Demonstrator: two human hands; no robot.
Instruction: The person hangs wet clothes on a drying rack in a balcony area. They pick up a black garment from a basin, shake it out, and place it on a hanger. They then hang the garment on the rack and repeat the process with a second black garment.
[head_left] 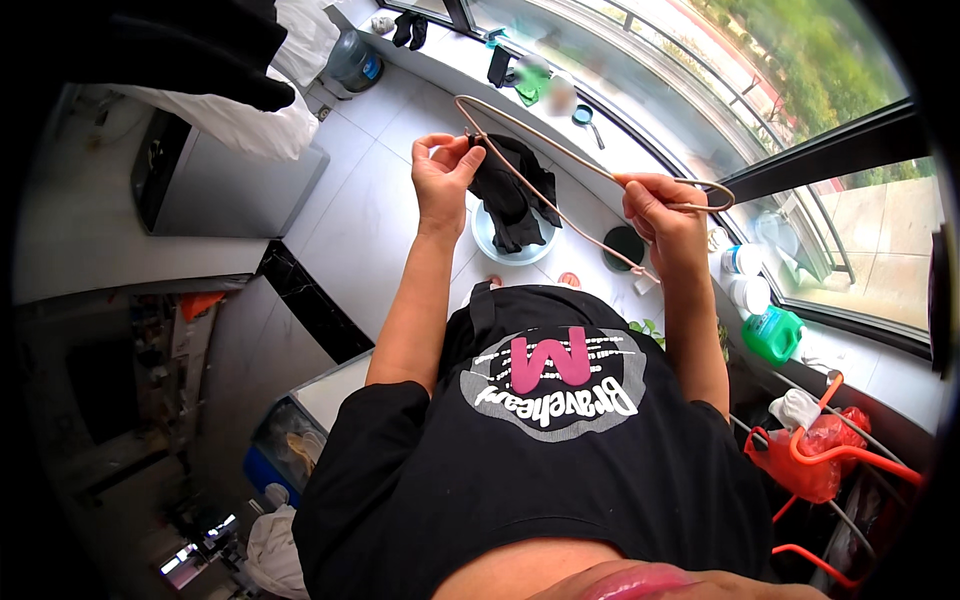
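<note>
I'm on my laundry balcony at home: tiled floor (360, 190), big windows (700, 90), wash basin (510, 245), detergent bottle (772, 333), orange hangers (840, 450) on a rack.

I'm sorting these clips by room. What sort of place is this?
Probably a home laundry balcony: white tiled floor beside big windows, a basin holding dark clothes, a green detergent bottle on the sill, and a thin hanger held in both hands.
</note>
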